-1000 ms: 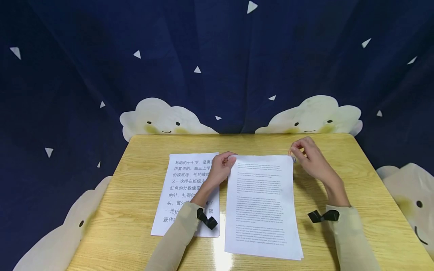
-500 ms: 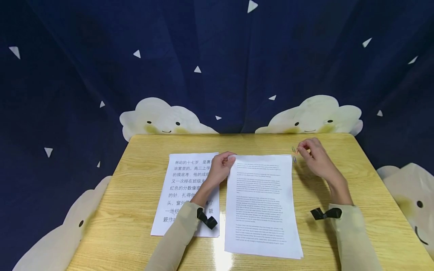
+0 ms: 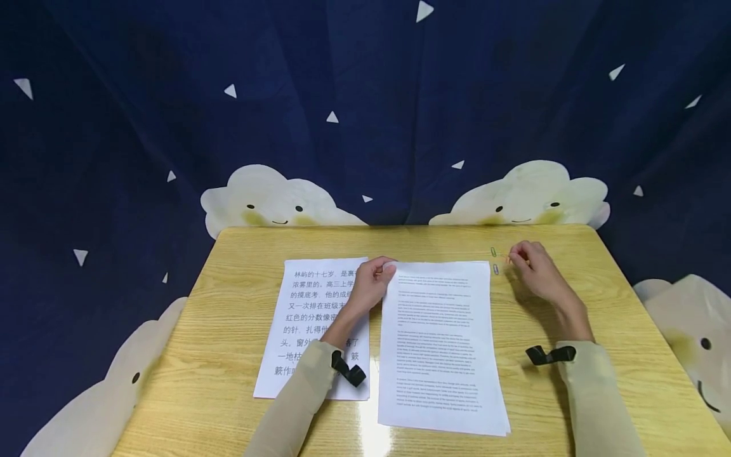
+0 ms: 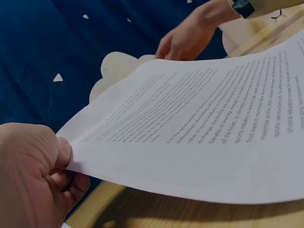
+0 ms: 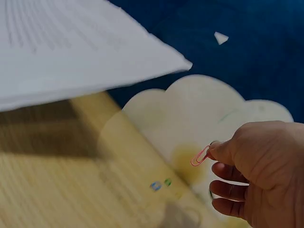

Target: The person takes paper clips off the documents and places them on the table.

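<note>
Two paper clips (image 3: 494, 260) lie on wooden table (image 3: 240, 254) in head view, too small to detail; dark star-print curtain (image 3: 365, 95) behind. Left hand (image 3: 374, 284) pinches top-left corner of printed stack (image 3: 442, 346). Left wrist: thumb & fingers (image 4: 71, 183) clamped on lifted corner; sheet cut off at rt. Right wrist: right hand (image 5: 254, 173) pinches pink clip (image 5: 200, 156), held above table, beside stack's corner; other fingers curled.

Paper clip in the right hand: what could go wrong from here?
1. The right hand pinches the pink paper clip only by its end; it may slip.
2. The left hand holds just one corner of the paper stack, so sheets could fan out of line.
3. Two loose clips on the table could get knocked.
</note>
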`<control>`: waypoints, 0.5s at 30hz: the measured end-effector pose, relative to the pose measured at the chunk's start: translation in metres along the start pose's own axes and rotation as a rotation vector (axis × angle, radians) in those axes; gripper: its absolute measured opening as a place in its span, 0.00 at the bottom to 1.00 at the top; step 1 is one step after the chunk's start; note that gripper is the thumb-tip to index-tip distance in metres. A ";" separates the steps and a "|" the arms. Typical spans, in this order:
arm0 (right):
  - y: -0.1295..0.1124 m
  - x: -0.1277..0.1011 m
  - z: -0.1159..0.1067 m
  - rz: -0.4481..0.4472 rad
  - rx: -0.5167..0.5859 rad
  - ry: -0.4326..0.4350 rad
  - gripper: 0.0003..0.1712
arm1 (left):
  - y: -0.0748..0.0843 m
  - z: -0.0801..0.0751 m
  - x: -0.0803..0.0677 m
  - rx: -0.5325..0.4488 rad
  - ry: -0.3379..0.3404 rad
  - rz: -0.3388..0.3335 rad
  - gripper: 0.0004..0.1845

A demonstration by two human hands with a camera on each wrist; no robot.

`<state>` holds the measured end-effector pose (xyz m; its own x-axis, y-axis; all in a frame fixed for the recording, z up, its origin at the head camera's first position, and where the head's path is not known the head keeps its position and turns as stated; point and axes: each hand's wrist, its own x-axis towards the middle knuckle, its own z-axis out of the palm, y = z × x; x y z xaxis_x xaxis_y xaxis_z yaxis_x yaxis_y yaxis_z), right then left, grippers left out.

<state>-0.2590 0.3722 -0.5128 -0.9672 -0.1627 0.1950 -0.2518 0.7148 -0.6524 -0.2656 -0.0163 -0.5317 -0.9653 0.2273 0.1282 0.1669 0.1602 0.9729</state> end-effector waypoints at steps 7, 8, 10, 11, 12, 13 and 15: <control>0.020 0.002 0.018 -0.025 0.026 -0.013 0.12 | -0.001 -0.005 -0.002 0.036 0.010 0.008 0.10; 0.022 0.002 0.019 -0.032 0.023 -0.014 0.12 | -0.001 -0.005 -0.002 0.036 0.011 0.008 0.10; 0.024 0.002 0.021 -0.031 0.010 -0.022 0.12 | 0.000 -0.006 -0.002 0.028 0.016 0.004 0.10; 0.025 0.002 0.022 -0.027 0.004 -0.027 0.13 | 0.000 -0.005 -0.002 0.028 0.018 0.006 0.10; 0.026 0.002 0.022 -0.017 -0.004 -0.034 0.14 | 0.001 -0.005 -0.002 0.024 0.018 0.010 0.10; 0.027 0.002 0.022 -0.004 -0.014 -0.039 0.14 | 0.002 -0.004 -0.002 0.020 0.016 0.013 0.11; 0.030 0.000 0.021 0.033 -0.028 -0.055 0.15 | 0.002 -0.001 -0.003 0.015 0.014 0.014 0.10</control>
<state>-0.2675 0.3788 -0.5478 -0.9755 -0.1752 0.1327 -0.2194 0.7392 -0.6367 -0.2628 -0.0170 -0.5298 -0.9655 0.2164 0.1446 0.1834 0.1715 0.9680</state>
